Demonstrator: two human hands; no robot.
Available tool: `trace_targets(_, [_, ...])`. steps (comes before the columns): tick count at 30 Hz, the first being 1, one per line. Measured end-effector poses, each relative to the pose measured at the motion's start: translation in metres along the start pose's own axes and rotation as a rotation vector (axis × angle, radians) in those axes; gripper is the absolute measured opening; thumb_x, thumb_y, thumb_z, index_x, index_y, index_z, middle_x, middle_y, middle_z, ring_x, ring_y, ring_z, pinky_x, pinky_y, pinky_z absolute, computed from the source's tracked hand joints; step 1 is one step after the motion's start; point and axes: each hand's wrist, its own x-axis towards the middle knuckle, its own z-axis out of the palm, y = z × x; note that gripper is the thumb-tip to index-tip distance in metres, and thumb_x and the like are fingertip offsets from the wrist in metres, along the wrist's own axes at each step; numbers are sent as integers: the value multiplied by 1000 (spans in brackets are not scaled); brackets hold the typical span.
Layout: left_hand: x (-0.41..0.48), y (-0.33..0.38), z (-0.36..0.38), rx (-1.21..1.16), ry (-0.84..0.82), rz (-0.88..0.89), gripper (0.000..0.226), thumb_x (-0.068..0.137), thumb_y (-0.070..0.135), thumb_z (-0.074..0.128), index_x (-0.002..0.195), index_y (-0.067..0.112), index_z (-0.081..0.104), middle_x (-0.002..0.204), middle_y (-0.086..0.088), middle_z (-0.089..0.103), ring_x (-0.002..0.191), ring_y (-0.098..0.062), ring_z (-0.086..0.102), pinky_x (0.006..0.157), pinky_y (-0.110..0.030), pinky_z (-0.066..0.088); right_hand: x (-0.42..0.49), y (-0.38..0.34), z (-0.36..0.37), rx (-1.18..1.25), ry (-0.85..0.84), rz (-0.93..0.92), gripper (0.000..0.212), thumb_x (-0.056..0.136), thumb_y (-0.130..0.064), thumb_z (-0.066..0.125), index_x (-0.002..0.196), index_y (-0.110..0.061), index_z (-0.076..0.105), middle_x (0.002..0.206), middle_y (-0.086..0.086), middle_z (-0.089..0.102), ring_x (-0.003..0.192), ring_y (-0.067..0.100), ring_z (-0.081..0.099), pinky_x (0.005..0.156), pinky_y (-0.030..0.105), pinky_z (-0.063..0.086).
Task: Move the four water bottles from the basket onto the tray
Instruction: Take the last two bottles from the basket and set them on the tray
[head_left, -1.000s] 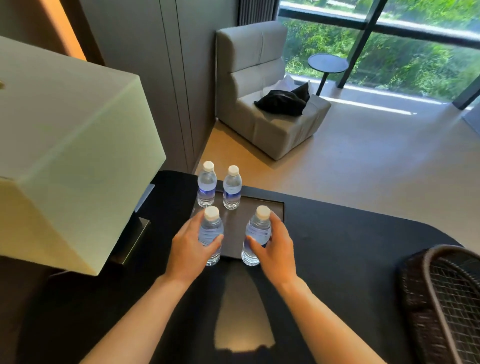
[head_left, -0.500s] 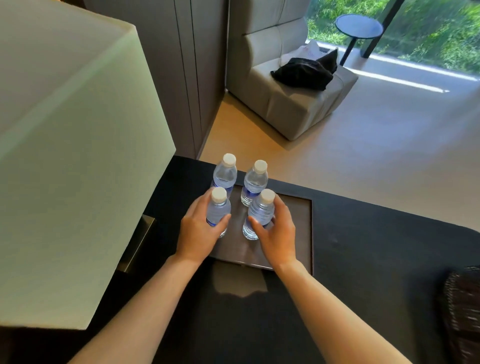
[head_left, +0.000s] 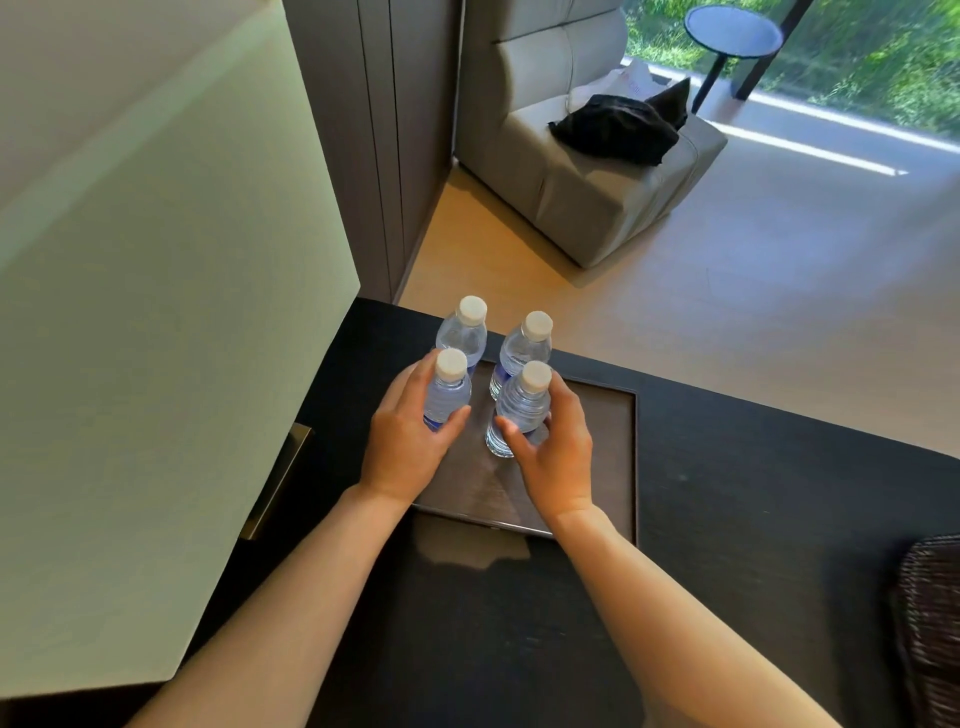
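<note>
Head view: each hand, left hand (head_left: 410, 441) and right hand (head_left: 553, 457), wraps a near bottle (head_left: 447, 395) upright on the tray (head_left: 602, 441), apparently squaring four bottles together, basket (head_left: 930, 623) well apart on the surface.

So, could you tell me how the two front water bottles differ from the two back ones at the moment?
The front left bottle is wrapped by the left hand, and the front right bottle by the right hand; the back left bottle and back right bottle stand free. The front pair sits nearer the tray's middle, the back pair at its far edge. All four are upright, clear and white-capped.
</note>
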Motion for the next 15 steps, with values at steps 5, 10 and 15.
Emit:
trace_targets(5, [4, -1, 2, 0, 0, 8, 77, 84, 21, 85, 151, 15, 47, 143, -11, 59, 133, -25, 57, 104, -27, 42, 2, -2, 2, 12, 4, -3, 74, 87, -19, 84, 149, -21, 44, 148, 7, 56, 136, 23, 55, 114, 41, 47])
trace_targets(10, [7, -2, 4, 3, -2, 18, 77, 84, 21, 85, 151, 15, 47, 145, -11, 59, 135, -26, 56, 106, -29, 40, 2, -2, 4, 9, 3, 0, 74, 88, -20, 83, 150, -20, 44, 149, 8, 55, 137, 25, 55, 114, 43, 48])
trace_targets(15, [7, -3, 7, -6, -3, 17, 78, 85, 20, 85, 152, 14, 45, 145, -12, 58, 135, -28, 56, 106, -32, 41, 2, -2, 7, -7, 12, 5, 76, 87, -20, 84, 151, -20, 43, 149, 9, 54, 137, 26, 55, 113, 42, 47])
